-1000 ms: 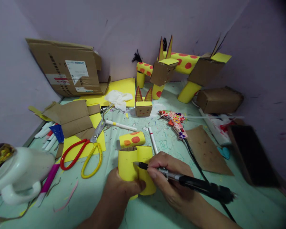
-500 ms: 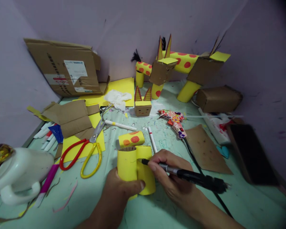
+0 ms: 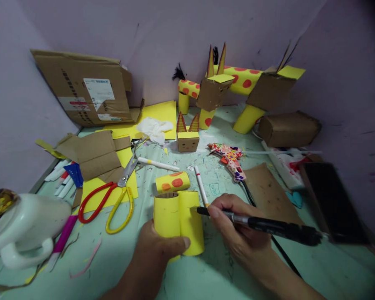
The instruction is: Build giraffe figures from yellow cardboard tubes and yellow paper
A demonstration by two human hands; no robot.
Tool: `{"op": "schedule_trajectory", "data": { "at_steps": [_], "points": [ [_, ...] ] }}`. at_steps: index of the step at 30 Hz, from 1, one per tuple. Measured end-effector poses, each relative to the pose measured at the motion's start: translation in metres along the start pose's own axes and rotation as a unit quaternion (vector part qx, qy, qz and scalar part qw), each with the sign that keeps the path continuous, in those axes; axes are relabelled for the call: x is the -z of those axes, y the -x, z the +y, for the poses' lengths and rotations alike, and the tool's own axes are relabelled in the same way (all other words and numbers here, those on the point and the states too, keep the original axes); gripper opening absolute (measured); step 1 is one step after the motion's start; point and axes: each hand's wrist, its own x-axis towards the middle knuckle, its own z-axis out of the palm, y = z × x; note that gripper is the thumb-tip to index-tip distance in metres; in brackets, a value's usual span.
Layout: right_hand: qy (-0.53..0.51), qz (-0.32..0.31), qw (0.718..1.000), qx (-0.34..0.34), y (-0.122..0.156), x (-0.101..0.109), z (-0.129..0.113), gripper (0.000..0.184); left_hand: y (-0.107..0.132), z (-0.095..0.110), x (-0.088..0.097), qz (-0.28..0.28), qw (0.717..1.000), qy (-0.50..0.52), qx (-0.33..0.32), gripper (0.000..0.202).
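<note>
Two yellow paper-covered tubes (image 3: pixel 190 221) stand side by side, and my left hand (image 3: pixel 156 252) is closed round their lower part with the thumb across the front. A thin line is drawn near the top of the left tube. Between my right hand's (image 3: pixel 237 229) fingers is a black pen (image 3: pixel 268 229), its tip at the upper right tube; I cannot tell whether it touches. Just behind lies a yellow roll with orange spots (image 3: pixel 172 182). A white marker (image 3: pixel 201 185) lies beside it, close to my right fingers.
Red-and-yellow-handled scissors (image 3: pixel 120 189) and a white mug (image 3: pixel 28 225) are on the left. A floral glue gun (image 3: pixel 228 156) with its cord, a cardboard piece (image 3: pixel 268 191) and a phone (image 3: pixel 331 200) occupy the right. Spotted cardboard animals (image 3: pixel 214 93) and a small eared box (image 3: pixel 188 141) stand behind.
My right hand and the pen have shifted rightward, the tip going from the seam between the tubes onto the right tube's face. My left hand stays in place on the tubes.
</note>
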Motion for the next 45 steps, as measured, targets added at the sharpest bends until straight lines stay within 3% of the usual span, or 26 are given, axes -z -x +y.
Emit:
{"op": "schedule_trajectory", "data": {
  "at_steps": [7,12,16,19,21,25,30,34,40,45],
  "points": [
    [-0.007,0.003,1.000,-0.015,0.000,0.004,0.004,0.015,-0.001,0.000,0.002,-0.012,1.000,-0.003,0.009,0.047],
    [-0.015,0.082,0.996,-0.028,-0.002,0.006,0.007,0.019,-0.001,-0.001,0.005,-0.034,0.999,0.013,-0.010,0.050],
    [-0.012,0.122,0.992,-0.021,-0.004,0.005,0.023,0.007,0.000,-0.001,0.008,-0.082,0.996,0.035,-0.028,0.048],
    [0.033,0.098,0.995,0.005,-0.008,0.005,0.037,0.017,0.001,0.000,0.010,-0.094,0.993,0.049,-0.048,0.051],
    [0.080,0.053,0.993,0.063,-0.012,0.005,0.043,0.020,0.001,0.000,0.011,-0.092,0.993,0.056,-0.047,0.052],
    [0.219,-0.044,0.967,0.119,-0.019,0.008,0.049,0.040,-0.001,0.001,0.014,-0.089,0.992,0.084,-0.043,0.052],
    [0.317,-0.084,0.932,0.156,-0.027,0.009,0.061,0.055,-0.002,0.002,0.017,-0.077,0.991,0.094,-0.064,0.045],
    [0.316,-0.080,0.927,0.184,-0.031,0.010,0.068,0.060,0.002,0.003,0.018,-0.063,0.993,0.082,-0.063,0.043],
    [0.179,0.050,0.960,0.210,-0.025,0.012,0.034,0.026,0.005,0.000,0.018,-0.080,0.994,0.027,-0.065,0.041],
    [0.185,0.018,0.947,0.261,-0.018,0.009,0.003,0.021,0.005,-0.001,0.018,-0.112,0.992,-0.011,-0.062,0.049]
  ]
}}
